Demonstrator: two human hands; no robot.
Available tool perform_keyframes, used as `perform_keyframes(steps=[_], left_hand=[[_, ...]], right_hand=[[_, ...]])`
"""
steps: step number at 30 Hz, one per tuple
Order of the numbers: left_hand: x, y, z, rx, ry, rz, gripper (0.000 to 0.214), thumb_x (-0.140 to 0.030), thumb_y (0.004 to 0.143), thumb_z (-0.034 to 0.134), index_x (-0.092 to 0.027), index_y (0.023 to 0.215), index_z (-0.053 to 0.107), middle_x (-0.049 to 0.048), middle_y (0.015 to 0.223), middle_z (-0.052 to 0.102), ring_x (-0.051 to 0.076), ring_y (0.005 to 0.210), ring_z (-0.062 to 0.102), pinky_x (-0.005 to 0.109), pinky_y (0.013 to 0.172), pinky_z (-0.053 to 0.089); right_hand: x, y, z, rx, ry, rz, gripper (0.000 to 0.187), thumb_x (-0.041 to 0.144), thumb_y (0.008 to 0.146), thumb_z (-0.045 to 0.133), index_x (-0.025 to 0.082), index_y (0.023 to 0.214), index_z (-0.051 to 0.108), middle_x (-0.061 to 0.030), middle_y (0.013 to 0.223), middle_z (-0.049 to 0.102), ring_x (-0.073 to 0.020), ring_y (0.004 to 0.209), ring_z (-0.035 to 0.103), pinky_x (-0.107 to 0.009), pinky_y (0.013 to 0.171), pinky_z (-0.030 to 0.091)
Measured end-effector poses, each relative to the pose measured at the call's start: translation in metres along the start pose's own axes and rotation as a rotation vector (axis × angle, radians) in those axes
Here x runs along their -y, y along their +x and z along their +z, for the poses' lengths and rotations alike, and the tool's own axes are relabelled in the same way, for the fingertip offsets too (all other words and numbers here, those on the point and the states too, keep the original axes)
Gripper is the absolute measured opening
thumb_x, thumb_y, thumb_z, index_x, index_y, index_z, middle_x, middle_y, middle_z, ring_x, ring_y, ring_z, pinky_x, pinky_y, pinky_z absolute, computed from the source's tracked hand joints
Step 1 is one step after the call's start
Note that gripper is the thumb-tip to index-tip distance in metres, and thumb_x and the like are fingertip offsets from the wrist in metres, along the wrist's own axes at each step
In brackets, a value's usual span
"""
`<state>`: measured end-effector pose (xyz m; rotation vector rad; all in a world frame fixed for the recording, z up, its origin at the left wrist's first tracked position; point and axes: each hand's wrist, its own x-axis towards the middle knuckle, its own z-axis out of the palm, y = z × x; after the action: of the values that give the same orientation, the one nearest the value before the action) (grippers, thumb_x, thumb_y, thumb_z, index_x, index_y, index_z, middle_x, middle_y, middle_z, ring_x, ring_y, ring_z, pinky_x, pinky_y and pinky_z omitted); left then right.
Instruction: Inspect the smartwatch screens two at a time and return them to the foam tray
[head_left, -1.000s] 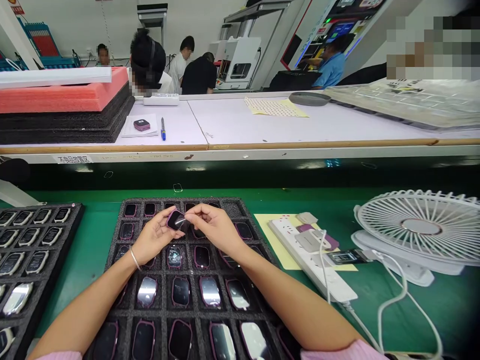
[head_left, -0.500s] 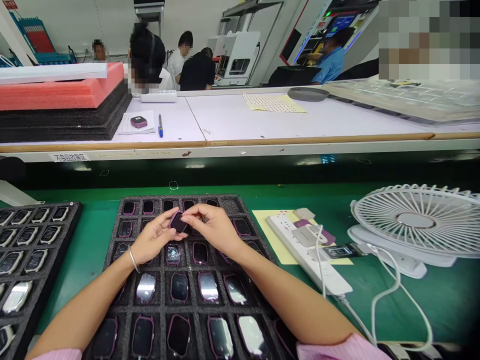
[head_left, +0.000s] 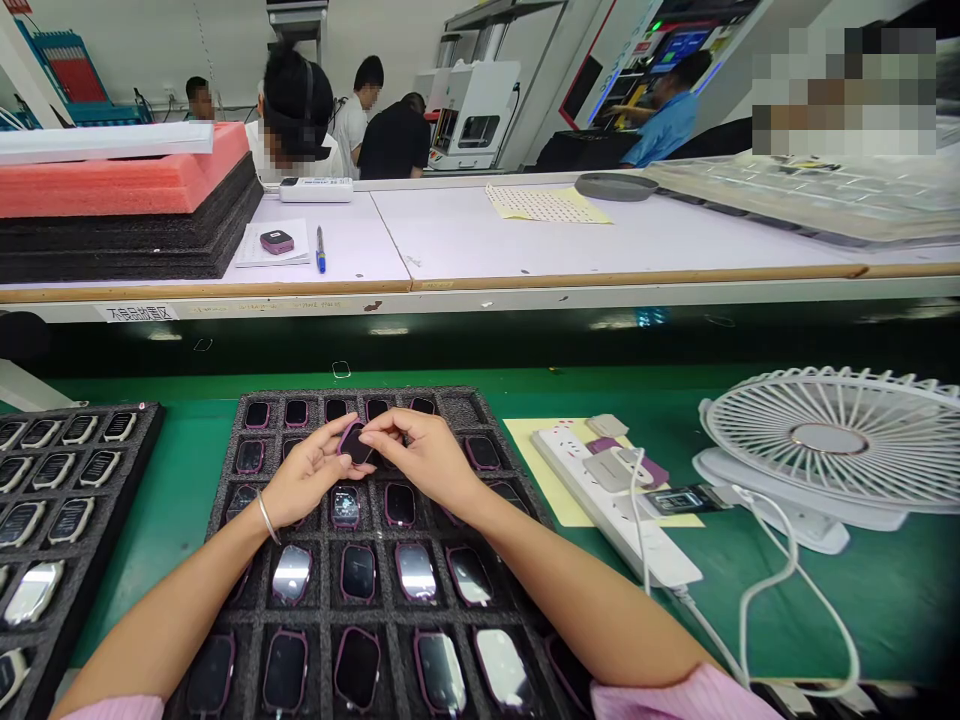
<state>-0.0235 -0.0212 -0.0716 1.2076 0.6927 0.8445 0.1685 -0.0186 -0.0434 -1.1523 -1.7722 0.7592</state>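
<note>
My left hand (head_left: 307,478) and my right hand (head_left: 424,455) meet over the black foam tray (head_left: 459,408) and together pinch one small purple-edged watch body (head_left: 355,442) with a dark screen, held just above the tray. The left fingers grip its left edge; the right thumb and forefinger press on its top right. The tray's pockets hold several more watch bodies (head_left: 358,572), some with glossy film on the screens. A thin bracelet sits on my left wrist.
A second foam tray (head_left: 144,425) with silver watch bodies lies at the left. At the right are a white power strip (head_left: 634,525) with plugs, a white cable (head_left: 780,580) and a desk fan (head_left: 832,445). Behind is a white bench with stacked foam (head_left: 120,215); people work beyond.
The clear film strip seen between my fingers a second ago no longer shows. Both hands have lowered slightly with the watch body and stay closed on it.
</note>
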Motion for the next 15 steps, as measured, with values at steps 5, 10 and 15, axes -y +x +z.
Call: perform_keyframes(steps=[5, 10, 15], left_hand=[[0.0005, 0.0006, 0.0004, -0.001, -0.004, 0.005, 0.066, -0.042, 0.085, 0.070, -0.025, 0.145, 0.046, 0.0148, 0.137, 0.060, 0.023, 0.096, 0.073, 0.042, 0.097, 0.055], [0.0011, 0.0007, 0.0005, -0.003, 0.005, 0.012, 0.066, -0.042, 0.085, 0.069, -0.025, 0.145, 0.046, 0.0148, 0.133, 0.062, 0.024, 0.097, 0.073, 0.043, 0.096, 0.055], [0.0016, 0.0009, 0.0006, -0.014, 0.008, 0.018, 0.066, -0.042, 0.085, 0.069, -0.024, 0.145, 0.046, 0.0134, 0.128, 0.064, 0.023, 0.096, 0.073, 0.044, 0.098, 0.054]], right_hand=[[-0.0005, -0.0006, 0.0004, -0.004, -0.024, -0.004, 0.013, 0.027, 0.088, 0.066, 0.020, 0.081, 0.073, -0.0038, 0.076, 0.074, -0.0153, 0.063, 0.062, -0.027, 0.060, 0.048], [0.0010, -0.0012, 0.0003, -0.013, -0.023, -0.022, 0.009, 0.022, 0.086, 0.067, 0.020, 0.080, 0.073, -0.0032, 0.076, 0.074, -0.0149, 0.063, 0.062, -0.026, 0.060, 0.048], [0.0020, -0.0011, 0.0007, -0.020, -0.023, -0.026, 0.008, 0.017, 0.085, 0.068, 0.019, 0.079, 0.073, -0.0029, 0.075, 0.073, -0.0145, 0.064, 0.063, -0.026, 0.060, 0.048]])
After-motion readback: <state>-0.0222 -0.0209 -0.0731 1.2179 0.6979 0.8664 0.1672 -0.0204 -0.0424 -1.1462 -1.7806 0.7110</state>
